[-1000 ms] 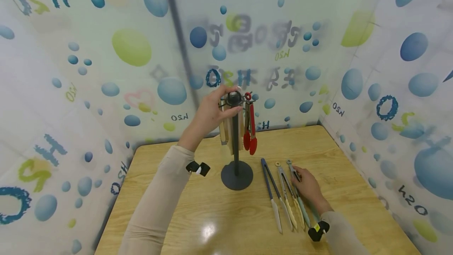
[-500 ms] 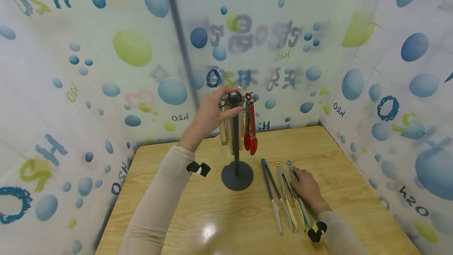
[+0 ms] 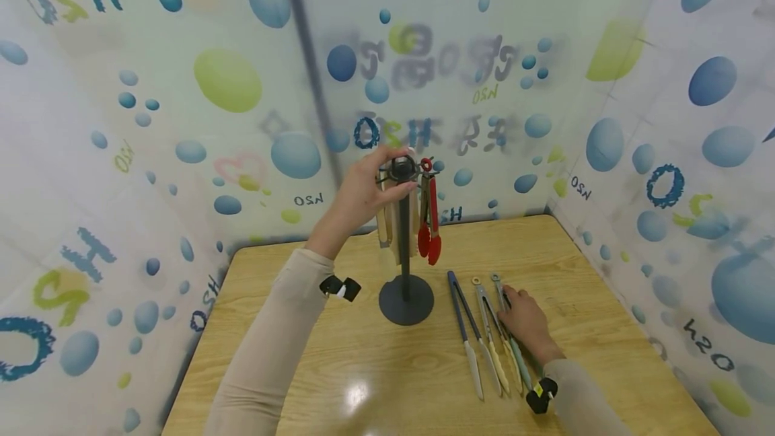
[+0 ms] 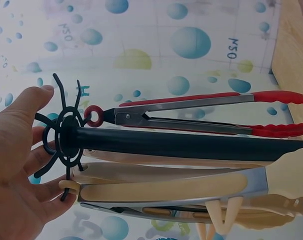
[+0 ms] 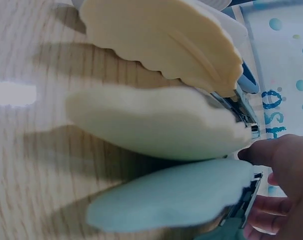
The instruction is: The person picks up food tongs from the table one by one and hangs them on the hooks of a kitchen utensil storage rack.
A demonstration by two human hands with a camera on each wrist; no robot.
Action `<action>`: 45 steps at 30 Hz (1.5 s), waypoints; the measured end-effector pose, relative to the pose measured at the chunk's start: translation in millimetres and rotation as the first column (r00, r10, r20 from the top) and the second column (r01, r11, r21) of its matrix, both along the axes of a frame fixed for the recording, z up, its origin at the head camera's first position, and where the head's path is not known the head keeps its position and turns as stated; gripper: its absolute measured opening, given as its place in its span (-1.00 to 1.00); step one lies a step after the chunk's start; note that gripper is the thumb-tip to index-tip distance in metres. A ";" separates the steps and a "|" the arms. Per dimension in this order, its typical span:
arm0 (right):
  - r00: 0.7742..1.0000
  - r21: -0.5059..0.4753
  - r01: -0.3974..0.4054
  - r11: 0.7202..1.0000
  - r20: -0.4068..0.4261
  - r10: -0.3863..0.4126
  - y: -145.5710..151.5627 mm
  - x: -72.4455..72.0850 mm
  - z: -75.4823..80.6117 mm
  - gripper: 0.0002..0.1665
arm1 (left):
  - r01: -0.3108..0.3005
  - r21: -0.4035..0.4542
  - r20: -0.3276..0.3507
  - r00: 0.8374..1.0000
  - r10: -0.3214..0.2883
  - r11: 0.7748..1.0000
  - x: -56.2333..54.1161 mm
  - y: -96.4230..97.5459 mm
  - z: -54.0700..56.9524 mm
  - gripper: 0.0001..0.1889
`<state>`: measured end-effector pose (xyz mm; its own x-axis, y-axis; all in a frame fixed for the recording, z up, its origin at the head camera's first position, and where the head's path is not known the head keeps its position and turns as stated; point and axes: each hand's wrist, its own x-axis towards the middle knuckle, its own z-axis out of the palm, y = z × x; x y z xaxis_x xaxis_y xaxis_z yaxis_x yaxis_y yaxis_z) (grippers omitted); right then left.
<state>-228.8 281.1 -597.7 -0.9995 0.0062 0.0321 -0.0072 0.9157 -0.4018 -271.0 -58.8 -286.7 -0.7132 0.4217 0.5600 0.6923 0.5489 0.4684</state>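
Observation:
In the head view, my left hand (image 3: 362, 184) grips the top of a black utensil stand (image 3: 405, 247), thumb and fingers round its hook ring. Red-tipped tongs (image 4: 186, 117) hang from one hook. Cream-handled tongs (image 4: 166, 187) hang on the other side, with more utensils partly hidden behind them. Over on the table's right, my right hand (image 3: 525, 318) holds mint-green-tipped tongs (image 5: 171, 195) by their metal arms, covering part of them. To their left lie cream-tipped tongs (image 3: 492, 328), then tongs with blue handles (image 3: 459, 305) and pale tips.
The wooden table (image 3: 339, 369) has a back edge close to the patterned curtain (image 3: 424, 93), which also rises on both sides. The stand's round base (image 3: 393, 308) rests on the table, left of the row of lying tongs.
My right hand has shifted very slightly left at the mint-green-tipped tongs. My left hand keeps its grip on the stand, and the other tongs lie as before.

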 end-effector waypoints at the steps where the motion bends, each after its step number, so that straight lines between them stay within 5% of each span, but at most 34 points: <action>1: 1.000 -0.001 -0.001 1.000 -0.004 0.001 0.0 0.6 1.3 -0.20 | 0.000 0.000 0.003 1.000 0.000 1.000 0.0 0.2 0.1 -0.39; 30: 0.985 -0.093 0.001 0.996 -0.173 -0.017 2.3 -6.5 48.5 -0.20 | -0.003 0.001 0.017 1.000 0.003 1.000 0.0 0.4 0.0 -0.39; 45: 0.921 -0.181 -0.043 0.983 -0.388 -0.031 -12.8 -8.6 83.5 -0.23 | -0.015 -0.009 0.030 0.999 0.015 1.000 0.7 0.2 1.2 -0.39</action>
